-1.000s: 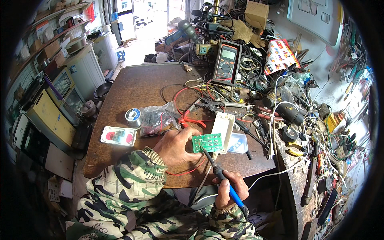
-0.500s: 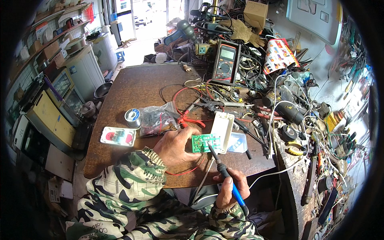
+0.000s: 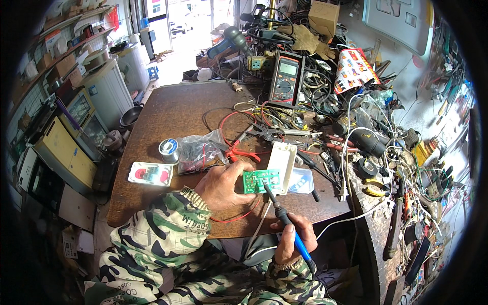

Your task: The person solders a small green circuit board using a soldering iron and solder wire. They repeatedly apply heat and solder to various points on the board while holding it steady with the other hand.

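Observation:
My left hand [image 3: 223, 187] grips a green circuit board [image 3: 254, 182] by its left side, above the near part of the table. My right hand [image 3: 296, 238] is closed around the blue handle of a soldering iron [image 3: 301, 248]. The iron's tip points up and left, at the board's face; whether it touches cannot be made out. Just behind the board stands an open cream plastic case [image 3: 280, 163]. Beside that lies a small clear plastic box [image 3: 301, 181]. A solder spool [image 3: 169, 150] and a white case part with red spots [image 3: 150, 174] are left of my left hand.
A clear plastic bag [image 3: 198, 150] and red-handled pliers [image 3: 243, 154] lie beyond my left hand. A multimeter [image 3: 287, 79] leans at the back among tangled cables. Tools and wires crowd the right side, with a black tape roll [image 3: 366, 168]. A white cord [image 3: 351, 220] crosses the table's front edge.
The soldering iron's tip has shifted very slightly left across the board. Both hands keep their hold and otherwise stay nearly still.

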Motion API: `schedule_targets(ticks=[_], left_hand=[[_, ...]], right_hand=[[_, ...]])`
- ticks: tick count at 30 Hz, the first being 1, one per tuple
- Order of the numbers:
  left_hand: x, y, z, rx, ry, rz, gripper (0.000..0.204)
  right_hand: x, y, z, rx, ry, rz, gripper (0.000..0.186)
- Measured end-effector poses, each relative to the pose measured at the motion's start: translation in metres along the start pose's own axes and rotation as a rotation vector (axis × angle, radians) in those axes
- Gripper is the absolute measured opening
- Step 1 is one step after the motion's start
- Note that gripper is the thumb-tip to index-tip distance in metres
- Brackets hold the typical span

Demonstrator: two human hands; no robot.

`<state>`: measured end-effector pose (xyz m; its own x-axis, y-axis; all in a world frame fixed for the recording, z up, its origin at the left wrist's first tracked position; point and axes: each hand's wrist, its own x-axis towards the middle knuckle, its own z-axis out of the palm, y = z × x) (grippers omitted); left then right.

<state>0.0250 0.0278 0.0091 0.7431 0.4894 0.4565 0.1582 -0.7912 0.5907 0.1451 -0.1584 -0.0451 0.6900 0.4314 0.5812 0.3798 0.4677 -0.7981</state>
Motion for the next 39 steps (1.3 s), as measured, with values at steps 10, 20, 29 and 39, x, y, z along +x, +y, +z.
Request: schedule_targets(ticks=[10,20,29,39], left_hand=[[0.002,0.001,0.000,-0.031,-0.036,-0.034,0.053],[0.000,0.000,0.000,-0.004,-0.031,-0.058,0.054],[0.002,0.002,0.000,-0.015,-0.024,-0.036,0.053],[0.002,0.000,0.000,-0.010,-0.027,-0.030,0.053]], right_hand=[[-0.002,0.009,-0.008,-0.041,-0.078,-0.039,0.028],[0.002,0.003,-0.005,-0.039,-0.060,-0.075,0.025],[0.000,0.008,-0.006,-0.047,-0.067,-0.077,0.025],[0.000,0.008,-0.006,-0.052,-0.070,-0.078,0.025]])
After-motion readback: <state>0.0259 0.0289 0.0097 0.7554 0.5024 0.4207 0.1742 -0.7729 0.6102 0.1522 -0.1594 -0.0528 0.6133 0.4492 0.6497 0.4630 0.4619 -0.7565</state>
